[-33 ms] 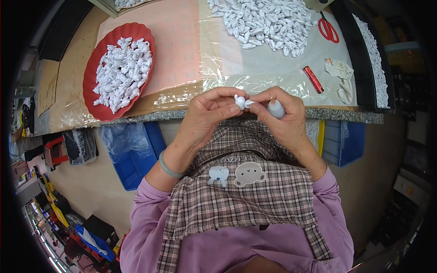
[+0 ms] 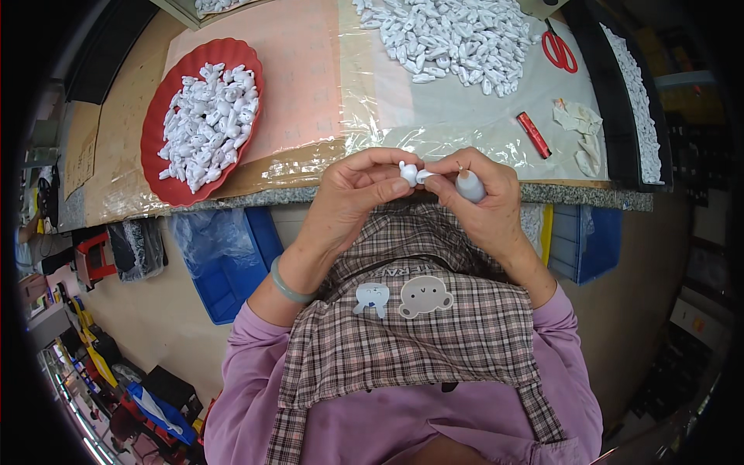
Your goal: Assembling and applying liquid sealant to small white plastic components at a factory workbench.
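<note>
Between the thumb and fingers of my left hand (image 2: 346, 190) is a small white animal-shaped piece (image 2: 408, 173) with ear-like tips. My right hand (image 2: 496, 205) pinches a smaller white part (image 2: 424, 177) against it, at its right side. The same right hand also keeps a squeeze bottle (image 2: 470, 187) tucked in its grip, pale grey-white with a thin brownish nozzle pointing away from me. Both hands meet at the table's front edge, above my checked apron. Where exactly the two white pieces join is partly covered by my fingers.
At the left stands a red scalloped dish (image 2: 151, 124) full of white pieces. A large heap of white parts (image 2: 457, 46) lies at the back. Red-handled scissors (image 2: 559, 51), a red tube (image 2: 533, 135) and crumpled tissue (image 2: 583, 132) lie to the right. Blue crates (image 2: 225, 271) stand below.
</note>
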Demonstrator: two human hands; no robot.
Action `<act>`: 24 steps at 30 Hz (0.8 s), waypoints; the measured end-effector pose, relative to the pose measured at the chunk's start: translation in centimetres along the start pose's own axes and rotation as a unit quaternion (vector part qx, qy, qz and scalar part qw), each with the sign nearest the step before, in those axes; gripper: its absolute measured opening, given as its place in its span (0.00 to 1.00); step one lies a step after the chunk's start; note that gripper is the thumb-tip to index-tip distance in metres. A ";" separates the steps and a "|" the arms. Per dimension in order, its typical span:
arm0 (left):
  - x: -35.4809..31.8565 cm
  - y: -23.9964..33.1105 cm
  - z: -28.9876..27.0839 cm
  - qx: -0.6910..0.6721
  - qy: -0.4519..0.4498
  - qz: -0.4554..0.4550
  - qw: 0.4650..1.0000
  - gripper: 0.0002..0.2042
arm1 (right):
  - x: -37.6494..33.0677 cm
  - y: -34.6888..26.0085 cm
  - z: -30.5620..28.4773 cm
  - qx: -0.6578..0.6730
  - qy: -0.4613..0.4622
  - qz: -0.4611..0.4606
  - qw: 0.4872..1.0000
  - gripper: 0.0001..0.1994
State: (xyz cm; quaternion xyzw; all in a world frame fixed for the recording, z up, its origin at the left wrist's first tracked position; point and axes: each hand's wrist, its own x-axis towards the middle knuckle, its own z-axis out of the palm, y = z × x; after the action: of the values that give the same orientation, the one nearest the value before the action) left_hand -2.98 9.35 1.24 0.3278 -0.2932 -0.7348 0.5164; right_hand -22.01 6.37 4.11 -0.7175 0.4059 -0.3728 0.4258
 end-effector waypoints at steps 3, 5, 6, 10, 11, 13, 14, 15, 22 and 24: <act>-0.3 0.1 0.1 0.041 -0.003 0.021 0.999 0.14 | -0.3 -0.2 0.2 0.023 0.001 0.013 1.000 0.06; -0.3 -0.1 0.4 0.068 -0.005 0.052 0.996 0.14 | -0.6 -0.2 0.4 0.075 -0.001 0.068 0.995 0.06; -0.4 -0.1 0.5 0.095 -0.008 0.084 0.992 0.14 | -0.9 0.1 0.7 0.086 0.010 0.035 0.996 0.06; -0.8 -0.2 1.0 0.134 0.003 0.096 0.986 0.14 | -1.7 1.3 1.3 0.100 0.045 -0.035 0.993 0.06; -0.9 -0.2 1.0 0.144 0.006 0.100 0.984 0.13 | -1.8 1.4 1.6 0.102 0.045 -0.033 0.993 0.06; -0.9 -0.4 0.9 0.154 0.008 0.102 0.983 0.13 | -2.0 1.6 1.9 0.128 0.078 -0.001 0.989 0.05; -0.9 -0.4 0.9 0.160 0.006 0.103 0.982 0.13 | -2.1 1.7 2.0 0.128 0.079 0.000 0.989 0.05; -0.9 -0.4 0.8 0.165 0.003 0.104 0.981 0.13 | -2.2 1.7 2.0 0.135 0.079 0.003 0.988 0.05; -0.9 -0.5 1.1 0.182 -0.004 0.112 0.977 0.13 | -2.5 2.1 1.9 0.140 0.059 -0.033 0.988 0.06; -0.9 -0.5 1.2 0.183 -0.004 0.117 0.976 0.13 | -2.6 2.2 1.9 0.139 0.061 -0.033 0.988 0.06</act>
State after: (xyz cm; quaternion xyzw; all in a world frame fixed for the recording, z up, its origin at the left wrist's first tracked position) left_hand -3.99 10.48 1.70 0.3770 -0.4608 -0.6045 0.5292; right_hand -21.90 8.62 0.93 -0.6406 0.3515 -0.4825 0.4830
